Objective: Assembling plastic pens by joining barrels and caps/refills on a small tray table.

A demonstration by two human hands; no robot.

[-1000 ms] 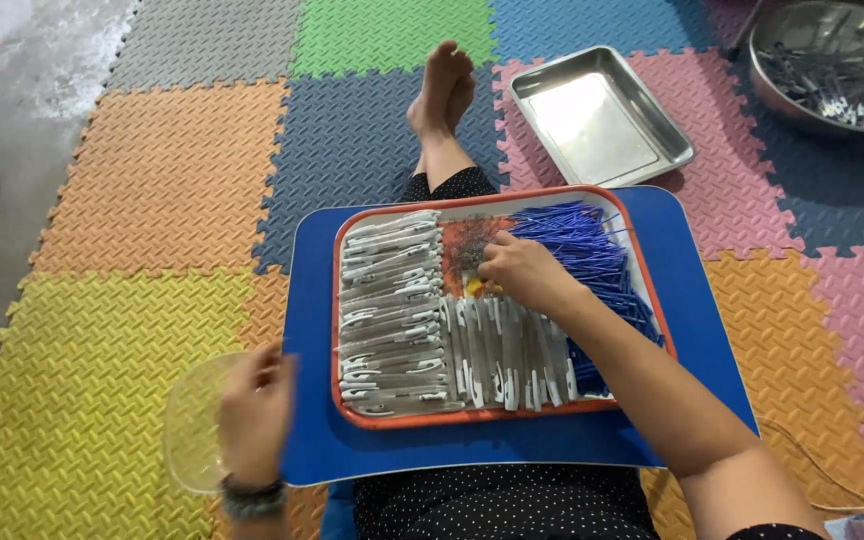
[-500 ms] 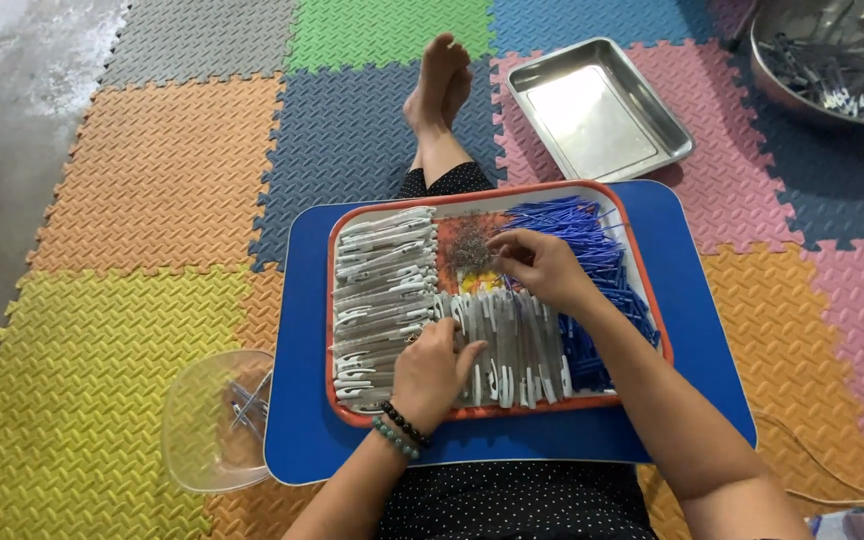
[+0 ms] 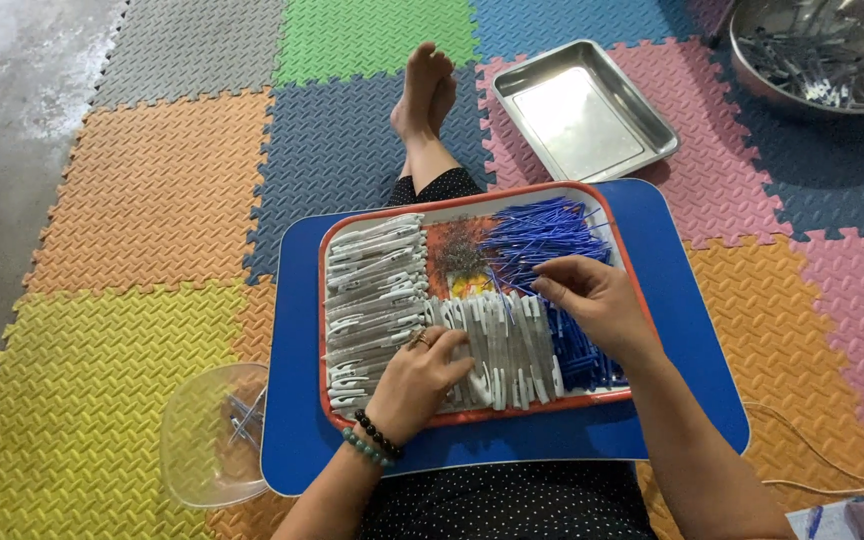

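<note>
The tray (image 3: 472,418) has an orange-red rim and sits on a plain blue board (image 3: 692,330). In it lie white plastic pieces (image 3: 377,280), blue sticks (image 3: 542,232) and a grey heap, perhaps small metal bits (image 3: 462,252). The floor mats (image 3: 132,190) are ridged squares of orange, yellow, green, grey, blue and pink.

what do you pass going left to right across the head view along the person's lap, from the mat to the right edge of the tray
clear plastic bowl → white plastic pieces → left hand → right hand → blue lap board's right edge
</note>
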